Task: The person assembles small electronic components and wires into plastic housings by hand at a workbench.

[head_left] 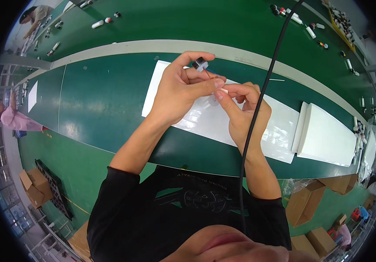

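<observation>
**Head view: fine work on a black-and-white wired component above the table**

I have the component up at my left hand, under my curled index finger, with a thin red wire running from it toward my fingertips. The left thumb is closed against the fingers there, at the wire; whether the index finger also grips the body, I cannot tell. My right hand has thumb and index pinched on a small white piece, its other fingers loosely curled. A pale round piece shows just below the pinch; what holds it is hidden.

I take the step in hand to be fiddly work at the wire end, the two pinches nearly meeting. As I judge it, the next move calls for a steady left hold and small right-hand motions, with no tug on the wire.

Beneath my hands lies glossy white sheeting, with a stack of white sheets to its right. A black cable crosses my view in front of the right hand. Beyond the pale rail, white cylinders lie scattered on a green surface.
</observation>
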A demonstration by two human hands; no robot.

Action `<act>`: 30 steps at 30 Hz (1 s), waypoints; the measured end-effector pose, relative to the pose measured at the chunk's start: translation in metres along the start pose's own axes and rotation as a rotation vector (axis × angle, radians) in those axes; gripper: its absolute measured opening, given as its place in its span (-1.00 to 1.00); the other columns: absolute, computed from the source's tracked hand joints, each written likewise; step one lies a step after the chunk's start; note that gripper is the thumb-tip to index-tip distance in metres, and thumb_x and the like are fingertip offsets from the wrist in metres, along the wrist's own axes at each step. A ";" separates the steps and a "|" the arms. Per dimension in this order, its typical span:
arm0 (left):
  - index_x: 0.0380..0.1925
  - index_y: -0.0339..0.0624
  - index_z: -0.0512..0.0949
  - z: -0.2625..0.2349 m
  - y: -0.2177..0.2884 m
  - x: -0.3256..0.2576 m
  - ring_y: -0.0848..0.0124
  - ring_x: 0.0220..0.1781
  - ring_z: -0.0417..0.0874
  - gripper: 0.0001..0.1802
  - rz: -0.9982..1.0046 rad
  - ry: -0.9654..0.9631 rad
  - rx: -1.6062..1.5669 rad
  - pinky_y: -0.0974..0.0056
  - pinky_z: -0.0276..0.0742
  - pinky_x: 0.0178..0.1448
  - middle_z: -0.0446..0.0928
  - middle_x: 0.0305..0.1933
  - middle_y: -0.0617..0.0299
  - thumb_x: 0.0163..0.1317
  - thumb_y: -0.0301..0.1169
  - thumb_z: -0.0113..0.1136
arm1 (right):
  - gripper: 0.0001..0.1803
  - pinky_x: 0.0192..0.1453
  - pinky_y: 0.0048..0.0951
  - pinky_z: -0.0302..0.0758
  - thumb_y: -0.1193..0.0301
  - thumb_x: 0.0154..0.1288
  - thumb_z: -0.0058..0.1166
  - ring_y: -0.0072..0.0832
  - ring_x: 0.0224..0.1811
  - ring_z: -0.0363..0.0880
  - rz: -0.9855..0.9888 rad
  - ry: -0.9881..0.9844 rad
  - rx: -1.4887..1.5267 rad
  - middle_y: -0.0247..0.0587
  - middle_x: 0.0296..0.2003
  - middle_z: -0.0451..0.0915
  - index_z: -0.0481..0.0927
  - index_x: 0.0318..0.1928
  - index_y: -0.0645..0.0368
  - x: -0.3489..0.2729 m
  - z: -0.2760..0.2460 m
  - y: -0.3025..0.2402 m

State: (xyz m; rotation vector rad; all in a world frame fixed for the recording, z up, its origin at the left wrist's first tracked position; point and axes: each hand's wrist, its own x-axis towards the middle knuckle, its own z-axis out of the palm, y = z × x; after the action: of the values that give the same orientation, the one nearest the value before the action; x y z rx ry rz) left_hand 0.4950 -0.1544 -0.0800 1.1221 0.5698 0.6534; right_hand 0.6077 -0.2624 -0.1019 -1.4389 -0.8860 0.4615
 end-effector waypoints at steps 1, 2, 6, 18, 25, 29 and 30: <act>0.11 -0.39 0.36 0.000 0.001 -0.001 0.26 -0.09 0.71 -0.47 -0.021 -0.018 -0.016 0.26 0.59 0.01 0.68 -0.31 0.02 0.10 -0.69 0.26 | -0.85 -0.25 -0.50 0.29 0.48 0.05 0.38 -0.55 -0.34 0.40 -0.005 0.008 -0.002 -0.37 -0.45 0.61 0.70 -0.32 0.16 0.001 -0.001 0.001; 0.13 -0.40 0.34 0.000 0.004 -0.001 0.24 -0.08 0.70 -0.43 -0.060 -0.027 -0.025 0.23 0.60 0.04 0.67 -0.29 0.00 0.09 -0.71 0.26 | -0.85 -0.26 -0.50 0.28 0.47 0.05 0.38 -0.56 -0.35 0.37 0.012 -0.016 0.027 -0.38 -0.46 0.61 0.70 -0.32 0.16 0.001 -0.003 0.003; 0.17 -0.39 0.31 -0.004 0.008 -0.003 0.24 -0.08 0.70 -0.39 -0.024 -0.132 -0.013 0.23 0.61 0.04 0.67 -0.26 -0.04 0.07 -0.74 0.26 | -0.85 -0.28 -0.49 0.23 0.45 0.06 0.38 -0.56 -0.38 0.30 0.100 -0.042 0.182 -0.38 -0.47 0.60 0.71 -0.32 0.15 0.005 -0.011 0.001; 0.16 -0.32 0.27 -0.008 0.006 -0.004 0.36 -0.20 0.70 -0.37 -0.068 -0.213 0.060 0.34 0.59 -0.01 0.65 -0.28 -0.01 0.09 -0.69 0.31 | -0.78 -0.21 -0.53 0.35 0.57 0.01 0.37 -0.58 -0.30 0.45 0.217 -0.249 0.407 -0.32 -0.39 0.58 0.69 -0.27 0.25 0.012 -0.026 0.005; 0.25 -0.36 0.23 -0.015 0.000 -0.002 0.34 -0.22 0.71 -0.27 -0.127 -0.311 -0.181 0.33 0.60 -0.04 0.67 -0.24 -0.03 0.04 -0.76 0.26 | -0.61 -0.23 -0.55 0.35 0.43 0.16 0.29 -0.59 -0.31 0.47 0.681 -0.450 0.927 -0.33 -0.28 0.57 0.54 0.00 0.25 0.015 -0.018 0.007; 0.26 -0.34 0.24 -0.013 -0.001 0.003 0.30 -0.21 0.73 -0.29 -0.052 -0.277 -0.027 0.30 0.62 -0.03 0.67 -0.25 -0.05 0.08 -0.74 0.26 | -0.68 -0.21 -0.48 0.36 0.42 0.35 0.05 -0.56 -0.27 0.47 0.712 -0.390 0.954 -0.26 -0.16 0.60 0.55 0.07 0.26 0.016 -0.018 0.012; 0.26 -0.34 0.24 -0.010 0.000 0.001 0.30 -0.21 0.73 -0.29 -0.046 -0.290 -0.021 0.30 0.62 -0.03 0.67 -0.25 -0.05 0.08 -0.74 0.26 | -0.68 -0.21 -0.48 0.36 0.42 0.35 0.05 -0.56 -0.27 0.47 0.697 -0.384 0.956 -0.26 -0.16 0.60 0.55 0.07 0.26 0.015 -0.017 0.013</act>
State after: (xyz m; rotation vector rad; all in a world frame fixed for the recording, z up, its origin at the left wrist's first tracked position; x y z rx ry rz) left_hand 0.4889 -0.1475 -0.0828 1.1557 0.3387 0.4450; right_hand 0.6326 -0.2604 -0.1089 -0.7146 -0.3034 1.4917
